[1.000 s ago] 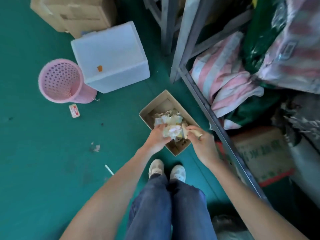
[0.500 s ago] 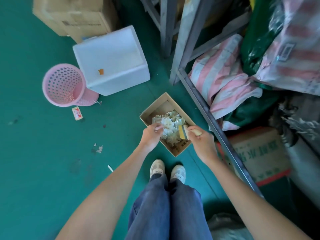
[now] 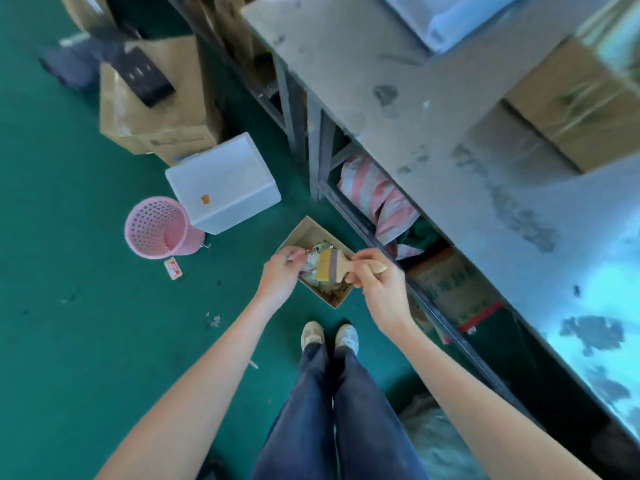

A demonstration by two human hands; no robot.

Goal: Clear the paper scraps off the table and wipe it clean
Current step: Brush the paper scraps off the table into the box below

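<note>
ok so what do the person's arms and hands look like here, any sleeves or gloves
Both forearms are bare right down the frame, with no sleeve in view. The left hand and right hand wear no gloves, and no watch, ring or wristband shows on either.

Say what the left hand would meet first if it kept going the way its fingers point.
Probably the brush bristles held in the right hand; the left hand fingers point right, toward them, above the scrap box. Depth unclear.

floor (image 3: 86, 323) green | basket (image 3: 157, 228) pink, perforated | brush (image 3: 330, 266) yellow bristles
</note>
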